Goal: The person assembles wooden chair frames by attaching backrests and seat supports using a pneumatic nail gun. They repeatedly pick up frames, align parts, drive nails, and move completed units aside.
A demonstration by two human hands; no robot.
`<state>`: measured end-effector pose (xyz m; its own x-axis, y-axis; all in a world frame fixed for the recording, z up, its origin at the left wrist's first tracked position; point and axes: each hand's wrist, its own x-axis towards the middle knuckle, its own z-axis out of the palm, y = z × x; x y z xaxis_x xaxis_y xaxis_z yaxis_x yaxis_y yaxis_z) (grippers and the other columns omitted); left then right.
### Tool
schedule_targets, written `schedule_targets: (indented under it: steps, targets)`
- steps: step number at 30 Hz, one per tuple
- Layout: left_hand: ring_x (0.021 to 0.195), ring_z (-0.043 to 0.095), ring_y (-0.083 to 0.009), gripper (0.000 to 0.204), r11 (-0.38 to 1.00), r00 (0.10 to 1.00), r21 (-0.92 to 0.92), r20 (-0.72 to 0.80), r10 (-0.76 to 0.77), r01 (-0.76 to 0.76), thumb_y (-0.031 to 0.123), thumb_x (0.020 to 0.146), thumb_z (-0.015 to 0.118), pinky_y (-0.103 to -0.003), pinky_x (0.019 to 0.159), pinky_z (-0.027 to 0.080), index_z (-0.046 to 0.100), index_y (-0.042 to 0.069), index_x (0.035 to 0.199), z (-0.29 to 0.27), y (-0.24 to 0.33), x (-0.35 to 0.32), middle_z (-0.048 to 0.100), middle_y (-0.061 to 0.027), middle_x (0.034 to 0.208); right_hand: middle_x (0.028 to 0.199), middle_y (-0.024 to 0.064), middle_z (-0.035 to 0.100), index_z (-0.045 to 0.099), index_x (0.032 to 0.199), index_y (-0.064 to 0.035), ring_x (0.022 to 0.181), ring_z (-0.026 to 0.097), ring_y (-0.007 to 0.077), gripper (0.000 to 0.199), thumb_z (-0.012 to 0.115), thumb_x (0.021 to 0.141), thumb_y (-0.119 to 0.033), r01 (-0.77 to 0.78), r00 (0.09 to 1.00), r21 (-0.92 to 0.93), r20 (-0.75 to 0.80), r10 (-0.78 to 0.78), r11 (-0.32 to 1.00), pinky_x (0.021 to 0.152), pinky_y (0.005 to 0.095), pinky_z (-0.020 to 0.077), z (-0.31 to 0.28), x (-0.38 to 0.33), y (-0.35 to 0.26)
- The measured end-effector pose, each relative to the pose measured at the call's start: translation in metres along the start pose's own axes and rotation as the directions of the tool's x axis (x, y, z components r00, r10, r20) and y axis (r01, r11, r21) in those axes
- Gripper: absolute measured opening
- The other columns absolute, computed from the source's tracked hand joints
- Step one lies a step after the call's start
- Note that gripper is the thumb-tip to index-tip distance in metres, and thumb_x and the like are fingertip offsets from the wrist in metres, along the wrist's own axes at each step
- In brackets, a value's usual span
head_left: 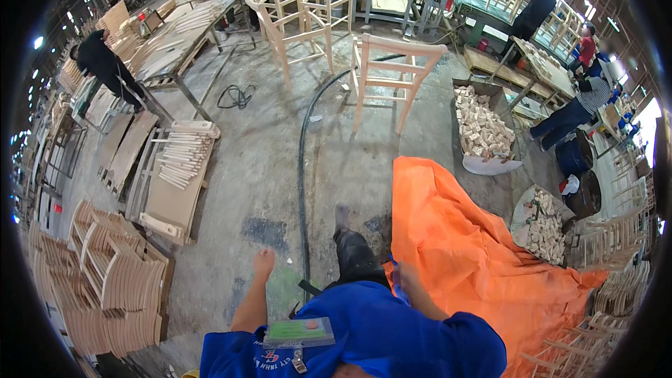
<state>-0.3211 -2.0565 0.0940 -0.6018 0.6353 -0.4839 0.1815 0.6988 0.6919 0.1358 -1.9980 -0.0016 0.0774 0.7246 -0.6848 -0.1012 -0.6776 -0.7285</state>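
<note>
My left hand (pixel 263 264) hangs over the concrete floor beside my body. Its fingers are curled into a fist, and nothing shows in it. My right hand (pixel 405 274) is low at my other side, close to the orange tarp (pixel 448 224). A blurred blue strip shows by that hand, and its fingers cannot be made out. Whether it touches the tarp is unclear. The tarp spreads in folds along my right. One dark-trousered leg (pixel 355 255) of mine reaches forward, next to a black hose (pixel 302 168) on the floor.
Ahead stand unfinished wooden chair frames (pixel 395 77). Wood offcuts fill a bin (pixel 483 126) and a second container (pixel 542 227) at right. Curved wooden parts (pixel 115 280) are stacked at left, near a board with sticks (pixel 178 189). Several people work at tables farther off.
</note>
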Motion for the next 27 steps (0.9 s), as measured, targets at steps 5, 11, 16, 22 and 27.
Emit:
schedule_targets:
  steps: [5,11,16,22,27]
  targets:
    - [0.101,0.067,-0.0442,0.040,0.876,0.947,0.425,0.307,0.099,-0.229,0.036,0.102,0.042,-0.057,0.092,0.050,0.069,0.008,0.104,0.060,0.067,0.078,0.070,-0.0255,0.104,0.082,0.0041,0.065,0.064,0.093,-0.0141,0.075,0.063,0.0196,0.024,0.063,0.103,-0.036,0.377,0.768,0.434,0.348,-0.538,0.818,0.065,0.0339,0.0500,0.087,0.260,-0.271]
    - [0.088,0.072,-0.0412,0.033,0.743,0.944,0.625,0.330,0.027,-0.239,0.035,0.094,0.059,-0.054,0.079,0.055,0.073,0.006,0.098,0.044,0.111,0.104,0.074,-0.0225,0.094,0.116,0.0135,0.058,0.058,0.122,-0.0074,0.109,0.056,0.0280,0.053,0.065,0.098,-0.054,0.229,0.955,0.685,-0.023,-0.295,0.692,0.097,0.0467,0.0487,0.257,0.412,-0.560]
    - [0.095,0.073,-0.0390,0.044,0.964,0.962,-0.056,-0.068,-0.265,0.261,0.041,0.097,0.056,-0.050,0.082,0.054,0.076,0.005,0.112,0.038,0.185,0.177,0.075,-0.0226,0.101,0.145,0.0176,0.042,0.050,0.138,-0.0108,0.137,0.042,0.0333,0.074,0.074,0.089,-0.060,0.151,0.988,0.759,-0.089,-0.128,0.634,0.116,0.0542,0.0346,0.311,0.458,-0.673]
    - [0.102,0.068,-0.0451,0.042,0.998,0.982,0.025,0.179,-0.063,0.060,0.039,0.099,0.053,-0.053,0.088,0.051,0.075,0.005,0.108,0.019,0.230,0.286,0.072,-0.0256,0.107,0.145,0.0142,0.047,0.051,0.137,-0.0146,0.132,0.049,0.0360,0.073,0.078,0.084,-0.056,0.178,0.983,0.803,-0.115,-0.145,0.569,0.107,0.0596,0.0424,0.351,0.507,-0.670]
    - [0.089,0.069,-0.0457,0.042,0.796,0.852,0.391,0.445,0.277,-0.463,0.036,0.101,0.044,-0.054,0.077,0.054,0.072,0.005,0.094,-0.009,0.255,0.389,0.071,-0.0245,0.093,0.128,0.0123,0.058,0.049,0.139,-0.0148,0.121,0.057,0.0375,0.069,0.077,0.084,-0.045,0.146,0.984,0.832,-0.177,0.008,0.536,0.097,0.0596,0.0510,0.333,0.516,-0.683]
